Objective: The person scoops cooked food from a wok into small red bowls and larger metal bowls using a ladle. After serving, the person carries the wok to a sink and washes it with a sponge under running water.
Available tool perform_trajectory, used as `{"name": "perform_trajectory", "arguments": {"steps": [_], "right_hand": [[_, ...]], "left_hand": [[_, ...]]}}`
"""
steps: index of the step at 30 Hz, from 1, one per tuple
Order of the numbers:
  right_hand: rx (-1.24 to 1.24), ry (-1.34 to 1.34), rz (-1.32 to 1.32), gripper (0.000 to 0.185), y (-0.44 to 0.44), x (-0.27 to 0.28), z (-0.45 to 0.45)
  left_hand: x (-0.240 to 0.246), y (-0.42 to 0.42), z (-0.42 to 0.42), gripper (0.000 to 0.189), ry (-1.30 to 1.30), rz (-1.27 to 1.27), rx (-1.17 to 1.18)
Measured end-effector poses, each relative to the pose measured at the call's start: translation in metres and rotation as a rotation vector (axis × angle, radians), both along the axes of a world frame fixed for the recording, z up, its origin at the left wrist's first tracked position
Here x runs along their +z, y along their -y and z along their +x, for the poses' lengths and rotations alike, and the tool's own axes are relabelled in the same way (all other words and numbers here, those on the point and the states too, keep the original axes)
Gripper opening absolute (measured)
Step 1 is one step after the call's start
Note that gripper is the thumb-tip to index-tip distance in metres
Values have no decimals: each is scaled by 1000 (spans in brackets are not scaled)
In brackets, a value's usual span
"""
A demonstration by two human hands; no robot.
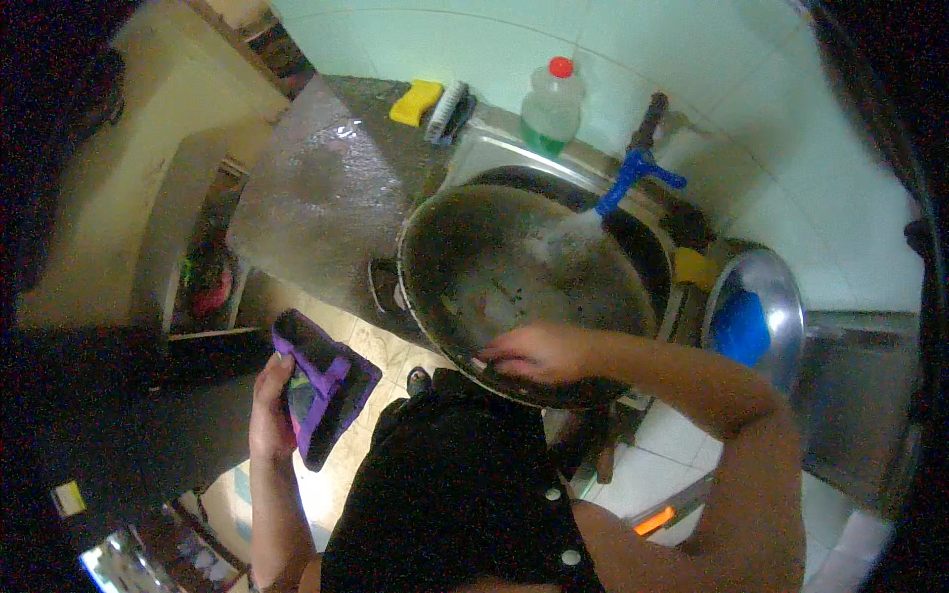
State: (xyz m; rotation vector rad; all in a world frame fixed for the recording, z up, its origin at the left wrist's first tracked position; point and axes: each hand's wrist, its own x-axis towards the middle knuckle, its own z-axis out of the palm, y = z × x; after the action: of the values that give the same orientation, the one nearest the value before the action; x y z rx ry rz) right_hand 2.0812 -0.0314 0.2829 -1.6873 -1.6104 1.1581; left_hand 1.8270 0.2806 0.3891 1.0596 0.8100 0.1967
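A large dark round pan rests over the sink, and water runs into it from a tap with a blue nozzle. My right hand reaches inside near the pan's lower wall; its fingertips are curled, and whether they hold anything cannot be told. Away from the pan at the left, my left hand grips a purple and black item, perhaps a cloth pot holder. One handle of the pan shows on its left side.
Behind the sink stands a plastic bottle with a red cap. A yellow sponge and a brush lie on the wet stone counter. At the right, a metal bowl holds something blue.
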Motion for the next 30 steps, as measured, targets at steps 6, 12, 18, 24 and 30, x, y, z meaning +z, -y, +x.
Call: {"name": "perform_trajectory", "arguments": {"steps": [6,12,18,24,30], "right_hand": [[-638,-527,-231,37,60,-94,133],[-926,-1390,239,49,41,-82,161],[-726,-1006,-334,49,-39,-1,70],[-813,272,66,26,-108,68,95],[-530,733,34,18,-246,102,171]], "left_hand": [[1,-9,-10,40,-42,35,3],[14,-14,-21,34,-74,61,5],[-9,-49,-50,30,-151,14,55],[-9,-93,-72,39,-235,103,114],[12,-137,-83,46,-209,51,127]]}}
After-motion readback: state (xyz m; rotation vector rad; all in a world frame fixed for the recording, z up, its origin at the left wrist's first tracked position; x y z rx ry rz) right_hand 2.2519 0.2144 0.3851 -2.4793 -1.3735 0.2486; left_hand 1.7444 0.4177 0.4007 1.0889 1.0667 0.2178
